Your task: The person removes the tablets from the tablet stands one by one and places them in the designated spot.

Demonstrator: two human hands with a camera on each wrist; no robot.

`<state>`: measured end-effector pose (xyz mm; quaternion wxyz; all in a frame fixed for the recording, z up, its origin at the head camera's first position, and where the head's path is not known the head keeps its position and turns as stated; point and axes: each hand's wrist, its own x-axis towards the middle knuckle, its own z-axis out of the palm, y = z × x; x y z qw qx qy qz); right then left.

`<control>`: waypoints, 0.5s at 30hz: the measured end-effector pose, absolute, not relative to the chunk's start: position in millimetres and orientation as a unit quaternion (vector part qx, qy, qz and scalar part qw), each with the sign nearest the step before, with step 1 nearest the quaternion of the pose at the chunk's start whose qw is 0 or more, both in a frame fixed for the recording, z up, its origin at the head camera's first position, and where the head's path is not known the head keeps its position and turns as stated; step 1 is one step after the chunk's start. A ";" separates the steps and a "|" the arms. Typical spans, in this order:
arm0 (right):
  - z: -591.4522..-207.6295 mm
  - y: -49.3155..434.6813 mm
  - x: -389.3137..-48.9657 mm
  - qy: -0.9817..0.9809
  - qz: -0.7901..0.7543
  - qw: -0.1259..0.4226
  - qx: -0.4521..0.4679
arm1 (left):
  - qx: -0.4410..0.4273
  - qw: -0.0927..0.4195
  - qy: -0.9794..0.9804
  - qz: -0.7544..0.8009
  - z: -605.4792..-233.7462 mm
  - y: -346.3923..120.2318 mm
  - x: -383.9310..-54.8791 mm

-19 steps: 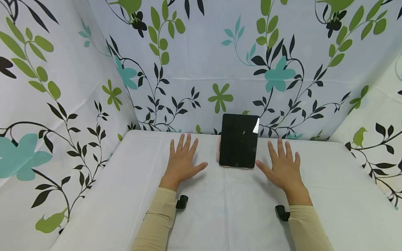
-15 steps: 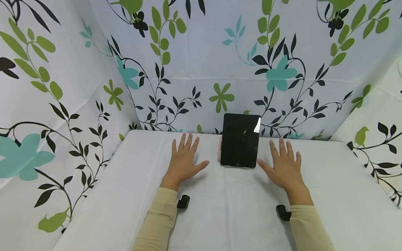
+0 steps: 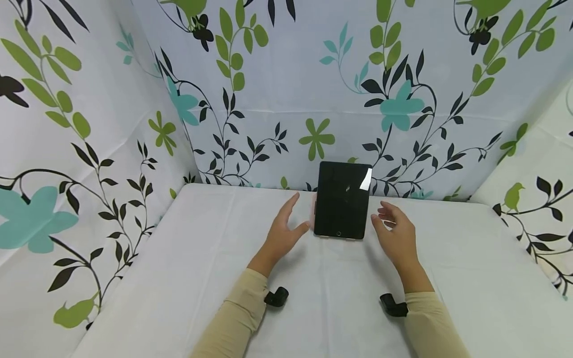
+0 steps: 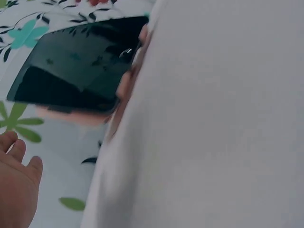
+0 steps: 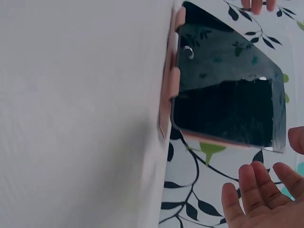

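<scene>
From where I stand, the tablet leans back in a pink stand at the far edge of the white-covered table, its dark screen facing the person and its round button at the bottom. Two small lips of the stand hook over the tablet's lower edge, and a bit of pink shows past its left side. The left hand is just beside the tablet on one side, fingers extended, thumb spread away from them, holding nothing. The right hand is near the other side, its fingers softly bent and apart from the thumb, also with nothing in its grasp; I see a gap between it and the tablet. Both forearms wear beige sleeves, each with a small black device at the wrist. Behind the table hangs a pale cloth printed with green, teal and black leaves and flowers, faintly mirrored in the glass.
</scene>
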<state>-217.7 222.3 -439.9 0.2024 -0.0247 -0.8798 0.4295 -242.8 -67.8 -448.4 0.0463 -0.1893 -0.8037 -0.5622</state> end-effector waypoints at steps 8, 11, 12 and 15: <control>-447.3 206.8 -219.5 -0.863 0.482 0.146 -0.035 | -0.186 -0.025 -0.710 -0.679 -457.9 -49.2 -238.3; -449.9 205.6 -220.4 -0.863 0.487 0.127 -0.029 | -0.192 -0.041 -0.689 -0.697 -462.2 -48.2 -239.2; -450.9 205.7 -220.7 -0.864 0.488 0.121 -0.026 | -0.194 -0.047 -0.686 -0.700 -464.2 -47.8 -239.6; -454.6 207.0 -221.6 -0.864 0.491 0.107 -0.022 | -0.197 -0.065 -0.683 -0.701 -468.8 -46.0 -239.8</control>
